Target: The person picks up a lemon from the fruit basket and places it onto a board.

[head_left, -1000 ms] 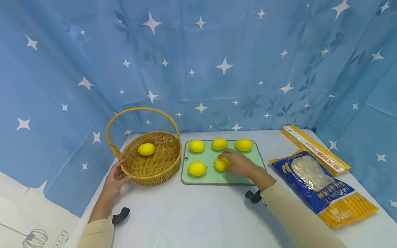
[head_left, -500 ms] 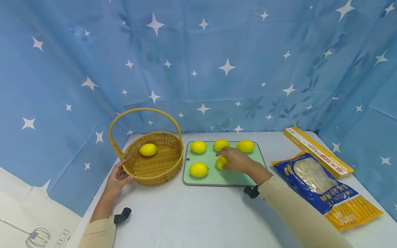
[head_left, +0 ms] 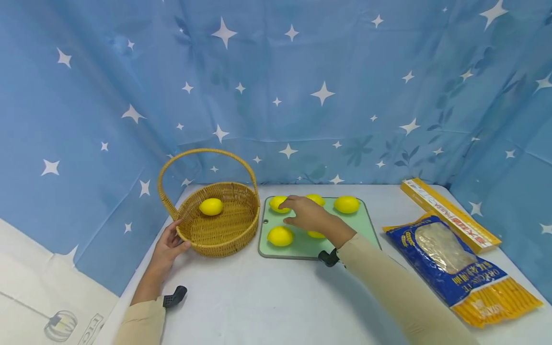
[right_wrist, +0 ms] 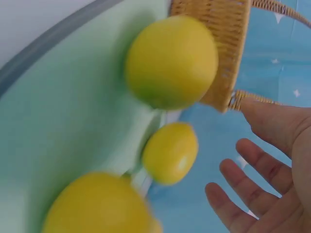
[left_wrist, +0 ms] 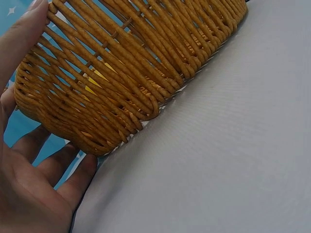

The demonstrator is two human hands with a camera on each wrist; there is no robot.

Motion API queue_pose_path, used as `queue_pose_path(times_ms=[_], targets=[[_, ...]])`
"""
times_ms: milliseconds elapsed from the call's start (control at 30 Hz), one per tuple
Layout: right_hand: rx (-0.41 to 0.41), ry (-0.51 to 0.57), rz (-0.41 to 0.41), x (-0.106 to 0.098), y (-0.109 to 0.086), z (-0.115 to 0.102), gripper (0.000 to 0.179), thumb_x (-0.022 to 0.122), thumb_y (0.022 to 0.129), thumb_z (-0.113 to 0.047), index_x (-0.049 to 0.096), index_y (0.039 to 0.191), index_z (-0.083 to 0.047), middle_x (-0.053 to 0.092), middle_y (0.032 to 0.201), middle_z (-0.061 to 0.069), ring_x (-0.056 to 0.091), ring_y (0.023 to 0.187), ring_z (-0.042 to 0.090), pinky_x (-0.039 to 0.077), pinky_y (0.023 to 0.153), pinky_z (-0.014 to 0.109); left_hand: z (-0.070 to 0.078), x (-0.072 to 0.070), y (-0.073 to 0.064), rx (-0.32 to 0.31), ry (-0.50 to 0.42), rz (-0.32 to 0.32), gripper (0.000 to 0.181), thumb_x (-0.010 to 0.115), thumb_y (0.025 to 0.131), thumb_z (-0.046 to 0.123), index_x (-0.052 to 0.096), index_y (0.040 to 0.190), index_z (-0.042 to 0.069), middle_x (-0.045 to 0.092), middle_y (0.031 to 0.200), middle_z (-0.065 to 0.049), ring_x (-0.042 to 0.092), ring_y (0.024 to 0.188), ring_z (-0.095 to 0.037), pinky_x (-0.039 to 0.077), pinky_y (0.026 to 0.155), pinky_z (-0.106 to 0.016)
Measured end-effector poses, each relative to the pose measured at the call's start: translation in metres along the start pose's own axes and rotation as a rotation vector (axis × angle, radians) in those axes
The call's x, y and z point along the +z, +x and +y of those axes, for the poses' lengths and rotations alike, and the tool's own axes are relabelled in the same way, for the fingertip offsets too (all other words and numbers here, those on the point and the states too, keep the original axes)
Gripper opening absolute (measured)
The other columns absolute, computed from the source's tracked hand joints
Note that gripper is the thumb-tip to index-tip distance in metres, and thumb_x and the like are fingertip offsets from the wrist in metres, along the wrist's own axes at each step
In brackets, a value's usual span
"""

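Note:
My left hand (head_left: 166, 249) holds the left edge of a round wicker basket (head_left: 225, 249), thumb near the rim and fingers on the outer side, as the left wrist view shows. One lemon (head_left: 211, 207) lies inside the basket. Over a green cutting board (head_left: 355, 221), my right hand (head_left: 307, 213) hovers with fingers spread and nothing in it. Several lemons sit there in two rows; the hand partly covers a front one (head_left: 316, 235) and overlaps the back left one (head_left: 277, 203). A front left lemon (head_left: 280, 236) shows whole. In the right wrist view lemons (right_wrist: 170, 63) appear beside the fingers.
To the right lie a blue and yellow pasta bag (head_left: 453, 268) and a long yellow pasta box (head_left: 448, 213). The basket's tall handle (head_left: 207, 150) arches above it. A blue star-patterned curtain (head_left: 276, 120) stands behind the white table (head_left: 258, 302).
My right hand has left the front lemon beneath it and moved left, its fingers spreading. That lemon stays on the board. My left hand stays at the basket; the head view has shifted slightly.

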State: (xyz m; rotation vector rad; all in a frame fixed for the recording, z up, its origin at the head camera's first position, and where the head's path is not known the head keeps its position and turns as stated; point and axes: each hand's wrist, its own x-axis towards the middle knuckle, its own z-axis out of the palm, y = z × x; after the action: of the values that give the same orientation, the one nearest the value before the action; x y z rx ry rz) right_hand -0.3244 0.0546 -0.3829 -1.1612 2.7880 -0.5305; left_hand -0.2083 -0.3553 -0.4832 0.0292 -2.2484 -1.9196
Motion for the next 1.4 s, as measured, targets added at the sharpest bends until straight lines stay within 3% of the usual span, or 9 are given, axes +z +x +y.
queue_pose_path(times_ms=[100, 400, 733, 1000, 1133, 1400], targets=[[-0.046, -0.018, 0.015, -0.001, 0.015, -0.013, 0.04, 0.07, 0.092, -0.026, 0.062, 0.13, -0.016, 0.058, 0.127, -0.002, 0.055, 0.116, 0.017, 0.045, 0.099, 0.035, 0.001, -0.001, 0.001, 0.017, -0.004, -0.002, 0.077, 0.066, 0.091, 0.001, 0.023, 0.154, 0.011, 0.013, 0.161, -0.015, 0.019, 0.144, -0.037, 0.029, 0.111, -0.036], [-0.134, -0.015, -0.02, 0.006, 0.056, -0.056, 0.039, 0.065, 0.095, -0.025, 0.06, 0.133, -0.014, 0.058, 0.13, 0.002, 0.055, 0.118, 0.019, 0.047, 0.097, 0.033, -0.002, -0.001, 0.002, 0.036, -0.049, -0.013, 0.074, 0.064, 0.091, -0.002, 0.025, 0.153, 0.009, 0.014, 0.16, -0.018, 0.019, 0.143, -0.038, 0.038, 0.098, -0.012], [-0.161, -0.028, -0.027, 0.029, 0.086, -0.076, 0.037, 0.063, 0.096, -0.023, 0.061, 0.132, -0.014, 0.057, 0.133, 0.0, 0.049, 0.126, 0.018, 0.042, 0.103, 0.033, -0.004, -0.003, 0.006, 0.041, -0.038, -0.004, 0.075, 0.067, 0.091, 0.0, 0.027, 0.153, 0.013, 0.014, 0.16, -0.016, 0.019, 0.144, -0.038, 0.039, 0.096, -0.011], [-0.126, 0.001, -0.078, 0.046, 0.102, -0.089, 0.04, 0.063, 0.096, -0.024, 0.059, 0.135, -0.017, 0.053, 0.139, -0.002, 0.037, 0.137, 0.02, 0.033, 0.111, 0.035, -0.005, -0.001, 0.003, 0.029, -0.014, -0.001, 0.076, 0.066, 0.091, 0.0, 0.025, 0.153, 0.012, 0.014, 0.16, -0.017, 0.019, 0.144, -0.037, 0.037, 0.103, -0.017], [-0.115, 0.042, -0.098, 0.057, 0.11, -0.097, 0.042, 0.064, 0.095, -0.024, 0.058, 0.136, -0.014, 0.052, 0.141, -0.001, 0.039, 0.136, 0.019, 0.035, 0.11, 0.034, -0.001, -0.002, 0.0, 0.018, -0.012, 0.009, 0.076, 0.066, 0.091, 0.0, 0.023, 0.154, 0.01, 0.015, 0.16, -0.016, 0.02, 0.144, -0.036, 0.034, 0.107, -0.024], [-0.085, 0.035, -0.114, 0.065, 0.118, -0.105, 0.043, 0.065, 0.095, -0.028, 0.058, 0.135, -0.014, 0.051, 0.141, -0.001, 0.044, 0.132, 0.017, 0.037, 0.108, 0.031, 0.0, 0.0, 0.0, 0.014, -0.025, 0.006, 0.076, 0.066, 0.091, 0.0, 0.024, 0.153, 0.01, 0.015, 0.16, -0.016, 0.02, 0.144, -0.037, 0.037, 0.102, -0.018]])
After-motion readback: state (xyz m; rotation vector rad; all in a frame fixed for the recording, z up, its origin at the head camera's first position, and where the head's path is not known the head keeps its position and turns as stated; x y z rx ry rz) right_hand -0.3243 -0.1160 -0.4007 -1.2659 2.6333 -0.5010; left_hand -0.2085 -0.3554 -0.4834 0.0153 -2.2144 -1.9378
